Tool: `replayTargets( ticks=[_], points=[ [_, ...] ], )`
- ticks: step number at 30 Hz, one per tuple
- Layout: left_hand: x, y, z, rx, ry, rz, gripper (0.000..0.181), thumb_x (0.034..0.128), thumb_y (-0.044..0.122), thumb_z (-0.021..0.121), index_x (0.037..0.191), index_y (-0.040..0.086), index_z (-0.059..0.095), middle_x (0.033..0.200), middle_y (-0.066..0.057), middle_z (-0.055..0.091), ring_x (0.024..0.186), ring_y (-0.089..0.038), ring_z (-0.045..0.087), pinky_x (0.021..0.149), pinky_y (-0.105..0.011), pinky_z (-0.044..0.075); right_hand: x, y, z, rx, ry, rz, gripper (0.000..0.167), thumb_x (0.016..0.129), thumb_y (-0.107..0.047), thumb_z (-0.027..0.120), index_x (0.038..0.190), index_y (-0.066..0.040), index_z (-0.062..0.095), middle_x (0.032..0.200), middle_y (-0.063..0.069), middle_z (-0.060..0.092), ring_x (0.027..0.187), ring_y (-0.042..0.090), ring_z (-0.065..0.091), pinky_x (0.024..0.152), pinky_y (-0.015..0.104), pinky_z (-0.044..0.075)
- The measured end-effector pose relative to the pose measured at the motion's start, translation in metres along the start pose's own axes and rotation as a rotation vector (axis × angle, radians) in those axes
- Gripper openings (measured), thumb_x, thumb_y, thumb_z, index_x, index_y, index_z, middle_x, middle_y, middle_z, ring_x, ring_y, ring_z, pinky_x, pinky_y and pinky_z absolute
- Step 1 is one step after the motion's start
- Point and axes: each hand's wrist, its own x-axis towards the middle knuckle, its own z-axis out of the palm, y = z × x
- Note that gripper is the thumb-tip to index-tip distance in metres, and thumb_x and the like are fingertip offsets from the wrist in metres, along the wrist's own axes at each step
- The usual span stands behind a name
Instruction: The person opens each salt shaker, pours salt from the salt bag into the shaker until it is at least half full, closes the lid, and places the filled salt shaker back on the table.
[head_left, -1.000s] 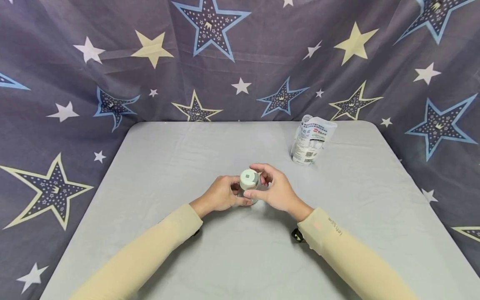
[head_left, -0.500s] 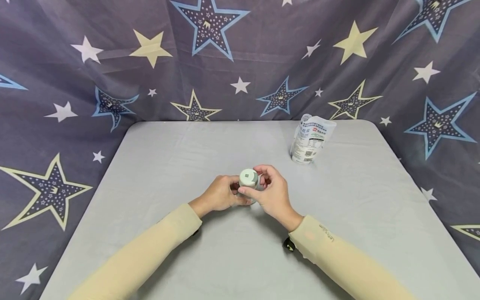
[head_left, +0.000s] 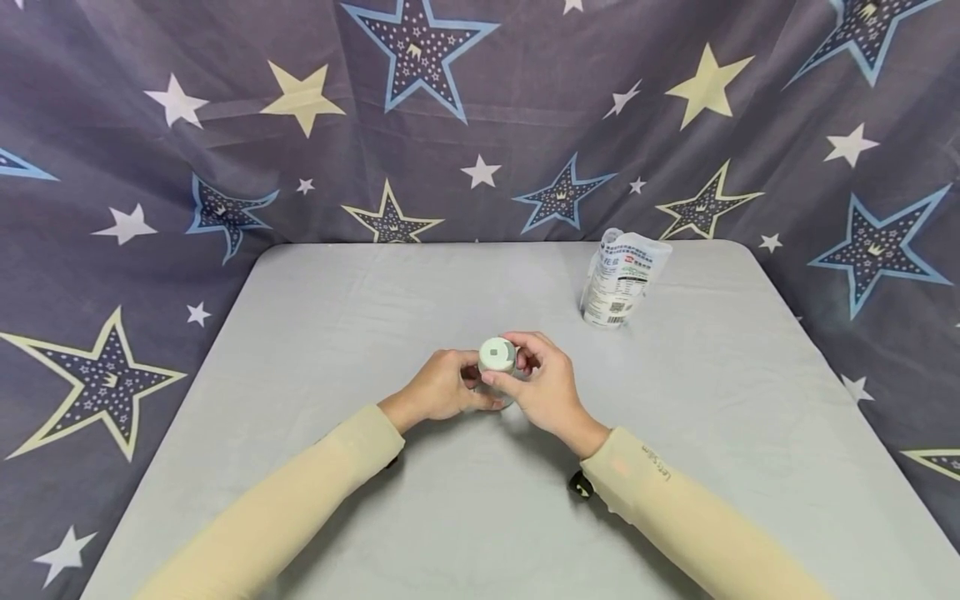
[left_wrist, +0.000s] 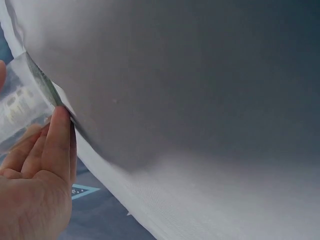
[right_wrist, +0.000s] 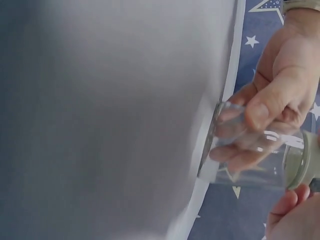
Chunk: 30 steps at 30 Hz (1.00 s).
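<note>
Grips a clear jar (right_wrist: pixel 267 175), near the middle of the grey table (head_left: pixel 390 300), with the left hand (head_left: pixel 442 386): fingers curled round the far side, thumb pressed to the near side, low on the body. Shows those fingers through the transparent wall in the right wrist view. Holds the jar upright, base down against the tabletop. Pinches its pale green lid (head_left: pixel 497 354) from the right with the right hand (head_left: pixel 551 385), thumb at the near edge, index finger at the far edge, other fingers bent in. Cannot tell whether the lid sits tight or loose. Wears pale yellow sleeves (head_left: pixel 300 500) on both arms, with lettering by the right cuff. Has a white printed pouch (head_left: pixel 621 283) standing at the far right, well apart from both hands, top flaring rightward, barcode low on its front. Shows a dark backdrop (head_left: pixel 525 50) of yellow, blue and white stars past the far edge.
</note>
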Motion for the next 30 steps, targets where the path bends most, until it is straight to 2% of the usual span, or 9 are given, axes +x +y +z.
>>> replayTargets(
  ticks=[8, 14, 17, 21, 25, 30],
  points=[
    [0.000, -0.001, -0.001, 0.001, -0.004, 0.037, 0.032, 0.0759, 0.029, 0.093, 0.099, 0.019, 0.074, 0.075, 0.000, 0.060, 0.068, -0.012, 0.054, 0.061, -0.025, 0.046, 0.010, 0.003, -0.012, -0.006, -0.170, -0.039, 0.053, 0.080, -0.006, 0.088, 0.129, -0.006, 0.069, 0.099, 0.008, 0.066, 0.084, 0.029, 0.056, 0.073, 0.030, 0.046],
    [0.000, -0.001, -0.002, 0.008, -0.012, 0.031, 0.038, 0.0763, 0.030, 0.093, 0.105, 0.016, 0.074, 0.080, 0.001, 0.064, 0.071, -0.011, 0.055, 0.063, -0.025, 0.048, 0.021, 0.000, -0.025, -0.039, -0.357, -0.022, 0.057, 0.088, -0.006, 0.080, 0.142, -0.007, 0.060, 0.120, 0.008, 0.068, 0.087, 0.026, 0.057, 0.077, 0.033, 0.048],
    [0.000, -0.001, -0.002, 0.009, -0.011, 0.022, 0.040, 0.0758, 0.030, 0.093, 0.106, 0.014, 0.074, 0.084, 0.001, 0.066, 0.073, -0.011, 0.056, 0.065, -0.025, 0.050, 0.023, -0.002, -0.029, -0.049, -0.411, -0.026, 0.060, 0.090, -0.003, 0.076, 0.147, -0.007, 0.055, 0.116, 0.008, 0.067, 0.085, 0.021, 0.055, 0.076, 0.031, 0.048],
    [0.000, -0.001, -0.002, 0.006, -0.008, 0.015, 0.039, 0.0757, 0.030, 0.093, 0.106, 0.014, 0.074, 0.086, -0.001, 0.067, 0.074, -0.012, 0.057, 0.066, -0.026, 0.051, 0.023, -0.003, -0.031, -0.048, -0.419, -0.055, 0.061, 0.091, -0.001, 0.075, 0.148, -0.004, 0.053, 0.100, 0.008, 0.064, 0.084, 0.022, 0.054, 0.074, 0.031, 0.048],
    [-0.001, -0.001, -0.001, 0.013, -0.009, 0.016, 0.038, 0.0757, 0.029, 0.093, 0.105, 0.015, 0.074, 0.085, -0.003, 0.067, 0.074, -0.012, 0.057, 0.066, -0.026, 0.050, 0.021, -0.001, -0.030, -0.049, -0.394, -0.059, 0.069, 0.085, -0.005, 0.082, 0.148, -0.004, 0.053, 0.097, 0.007, 0.063, 0.086, 0.027, 0.054, 0.077, 0.038, 0.047],
    [-0.002, 0.000, -0.002, 0.019, -0.009, 0.020, 0.036, 0.0760, 0.029, 0.093, 0.104, 0.016, 0.074, 0.084, -0.003, 0.066, 0.073, -0.012, 0.057, 0.065, -0.026, 0.049, 0.016, 0.002, -0.027, -0.027, -0.305, -0.039, 0.077, 0.075, -0.012, 0.092, 0.144, -0.008, 0.056, 0.118, 0.005, 0.067, 0.089, 0.033, 0.055, 0.076, 0.040, 0.044]
  ],
)
